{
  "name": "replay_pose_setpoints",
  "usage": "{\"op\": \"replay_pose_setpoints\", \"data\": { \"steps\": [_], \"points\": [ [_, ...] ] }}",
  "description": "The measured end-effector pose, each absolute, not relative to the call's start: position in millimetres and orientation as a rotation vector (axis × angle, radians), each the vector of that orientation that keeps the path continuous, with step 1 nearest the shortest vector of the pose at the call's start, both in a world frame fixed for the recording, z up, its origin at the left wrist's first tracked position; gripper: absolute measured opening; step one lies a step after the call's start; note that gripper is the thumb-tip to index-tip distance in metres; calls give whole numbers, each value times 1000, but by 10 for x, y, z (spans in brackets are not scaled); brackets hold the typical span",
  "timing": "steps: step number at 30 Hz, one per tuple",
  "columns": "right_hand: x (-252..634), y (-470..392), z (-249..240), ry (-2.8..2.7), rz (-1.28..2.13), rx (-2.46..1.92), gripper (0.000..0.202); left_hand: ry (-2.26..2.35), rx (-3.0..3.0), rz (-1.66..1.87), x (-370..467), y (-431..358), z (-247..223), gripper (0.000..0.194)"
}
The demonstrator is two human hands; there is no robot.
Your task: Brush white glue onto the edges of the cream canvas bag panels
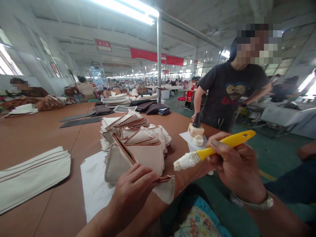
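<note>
My right hand (237, 164) is closed around the yellow handle of a paint brush (225, 144). White paste coats its bristles, which point left over the table edge. With my left hand (135, 187) I grip a folded cream fabric panel (165, 192) with brown edging, at the front of the pile. A stack of similar cream panels (145, 154) lies just beyond my left hand, partly on a white sheet (95, 184). Further right stands a pale container (196, 131) with a black top and a white round dish beside it, on another white sheet.
On the brown table (76, 141) lie more cream pieces (37, 176) at the left and dark strips (81, 121) farther back. Behind them are piles of dark and white panels (153, 107). A person in a dark T-shirt (229, 92) stands at the table's right edge.
</note>
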State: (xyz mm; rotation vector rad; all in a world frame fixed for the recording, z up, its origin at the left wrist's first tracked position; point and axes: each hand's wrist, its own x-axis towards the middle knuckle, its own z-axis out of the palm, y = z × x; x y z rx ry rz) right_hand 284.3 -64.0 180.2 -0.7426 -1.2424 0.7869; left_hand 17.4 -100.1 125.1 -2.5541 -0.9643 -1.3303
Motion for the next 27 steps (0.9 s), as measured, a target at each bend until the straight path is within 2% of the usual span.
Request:
{"op": "replay_pose_setpoints", "data": {
  "steps": [10, 14, 17, 21, 24, 27],
  "points": [
    [2827, -890, 1914, -1610, 785, -757, 20, -744, -2446, -1185, 172, -1099, 1384, 12],
    [2865, -924, 1978, -1507, 682, -787, 18, -708, -2434, -1174, 171, -1132, 1430, 10],
    [2818, -936, 1963, -1547, 775, -776, 17, -698, -2444, -1165, 155, -1166, 1462, 11],
    [2913, -953, 2014, -1532, 921, -829, 22, -893, -2595, -1130, 140, -1021, 1539, 10],
    [3185, -928, 2175, -1161, 830, -827, 21, -1211, -2831, -1269, 201, -698, 1771, 5],
    [3539, -902, 2344, -1018, 711, -743, 21, -1350, -3076, -1473, 288, -355, 2189, 11]
  ]
}}
